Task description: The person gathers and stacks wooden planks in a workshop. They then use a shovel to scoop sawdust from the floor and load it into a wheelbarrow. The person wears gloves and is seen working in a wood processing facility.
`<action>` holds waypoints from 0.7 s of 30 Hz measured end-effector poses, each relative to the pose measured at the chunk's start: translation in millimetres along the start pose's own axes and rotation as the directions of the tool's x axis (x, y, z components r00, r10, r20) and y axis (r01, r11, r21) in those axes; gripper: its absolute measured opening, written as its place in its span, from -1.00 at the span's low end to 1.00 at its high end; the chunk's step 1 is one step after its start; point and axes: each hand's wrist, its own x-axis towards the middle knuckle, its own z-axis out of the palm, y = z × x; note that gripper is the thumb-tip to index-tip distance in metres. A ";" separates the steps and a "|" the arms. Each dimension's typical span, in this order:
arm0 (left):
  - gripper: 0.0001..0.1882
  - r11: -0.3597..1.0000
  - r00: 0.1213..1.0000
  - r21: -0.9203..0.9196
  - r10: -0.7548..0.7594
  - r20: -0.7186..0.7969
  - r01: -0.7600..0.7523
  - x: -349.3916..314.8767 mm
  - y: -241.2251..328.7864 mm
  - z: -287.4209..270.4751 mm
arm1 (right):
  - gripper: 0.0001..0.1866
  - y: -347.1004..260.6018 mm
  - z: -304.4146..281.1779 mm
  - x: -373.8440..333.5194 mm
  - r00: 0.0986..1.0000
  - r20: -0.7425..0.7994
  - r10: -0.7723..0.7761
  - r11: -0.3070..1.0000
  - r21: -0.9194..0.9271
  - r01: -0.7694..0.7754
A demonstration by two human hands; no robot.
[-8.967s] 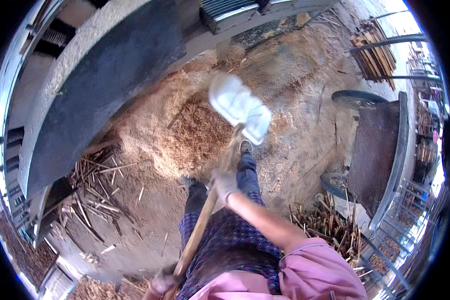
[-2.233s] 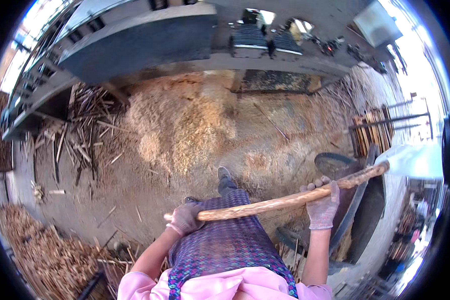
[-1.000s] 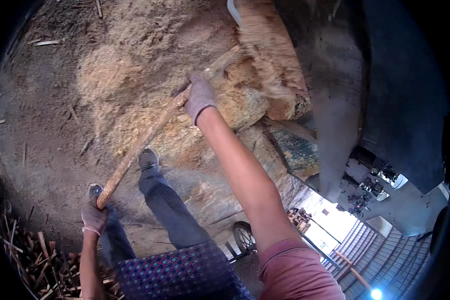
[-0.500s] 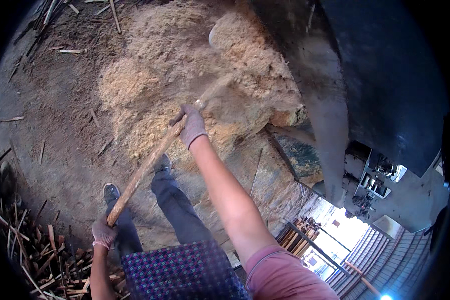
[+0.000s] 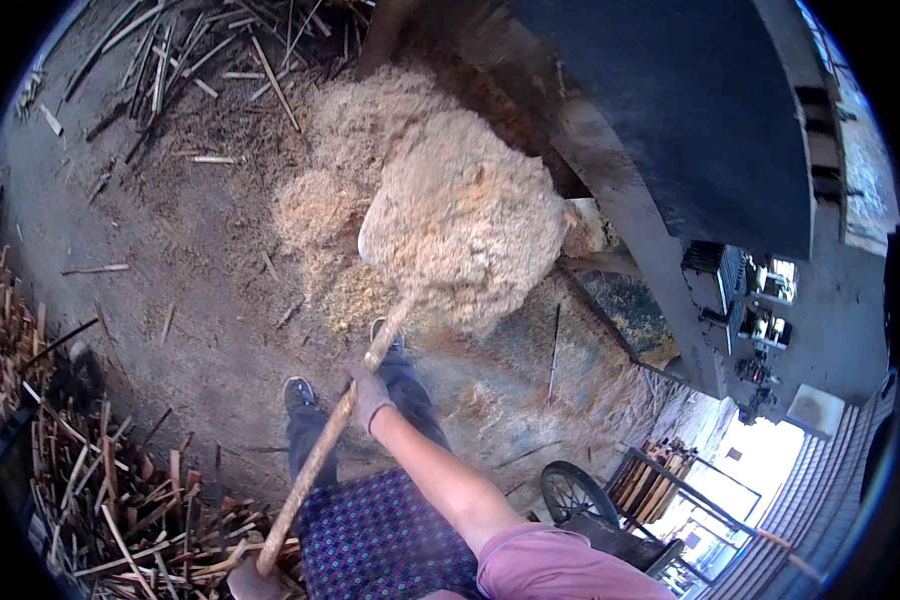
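A shovel with a long wooden handle [image 5: 315, 458] slants up from the lower left. Its blade carries a big heap of pale sawdust [image 5: 460, 215]; only a whitish strip of the blade's left edge shows. My right hand [image 5: 370, 396], in a work glove, is closed around the middle of the handle. At the handle's lower end my gloved left hand [image 5: 255, 582] grips it, partly cut off by the picture's lower edge. Beside the raised load, more loose sawdust [image 5: 315, 215] lies on the ground. A patterned apron [image 5: 380, 530] covers my front.
Split wood scraps [image 5: 150, 500] are piled at the lower left, with loose sticks [image 5: 170, 75] at the upper left. A large dark metal structure [image 5: 680, 110] slopes along the right. A spoked wheel [image 5: 575, 492] stands at the lower right, near stacked wood [image 5: 655, 480].
The shovel has come up and back toward me, its blade now heaped with sawdust. Both hands have moved downward in view, and the view has shifted, showing the wheel.
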 end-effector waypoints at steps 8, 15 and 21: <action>-0.58 0.971 0.988 0.234 -0.081 0.135 0.048 -95.8 -68.0 -69.7 | -0.89 104.1 -29.4 -96.5 0.996 0.066 0.056 0.982 0.179 -0.067; -0.51 0.914 0.986 0.389 0.057 0.155 -0.114 -93.6 -85.2 -127.0 | -0.82 130.6 -74.0 -181.6 0.999 0.020 -0.040 0.924 0.380 0.030; -0.50 0.823 0.944 0.462 0.282 0.170 -0.329 -101.8 -11.9 -158.5 | -0.86 79.1 -142.9 -281.9 0.946 -0.049 -0.321 0.774 0.562 0.292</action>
